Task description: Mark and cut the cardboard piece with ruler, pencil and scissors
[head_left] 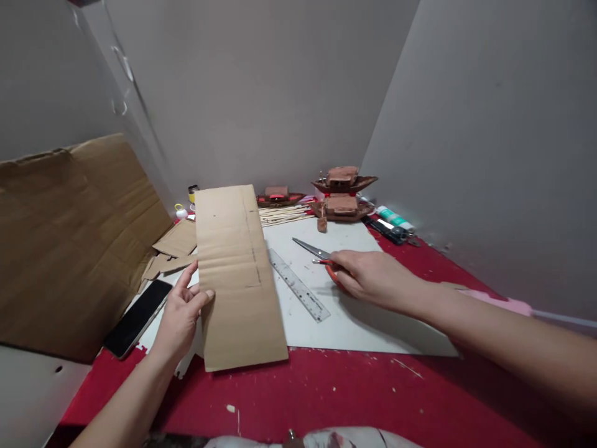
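My left hand [184,311] grips the left edge of a long cardboard piece [237,311], thumb on its face and the other fingers partly behind it. Pencil lines run along the cardboard's right side. In my right hand [357,274] is a pair of scissors [310,249] with orange-red handles, partly hidden by the fingers. The blades point left toward the cardboard and stay apart from it. Between the cardboard and the scissors lies a clear ruler [301,289] on a white sheet [373,333].
A black phone [137,320] lies left of my left hand, near a large cardboard sheet [74,236] and cardboard scraps [177,239]. Brown model boats [342,208] and thin sticks [286,216] sit at the back. A green-white tube [394,218] lies back right on the red table [354,398].
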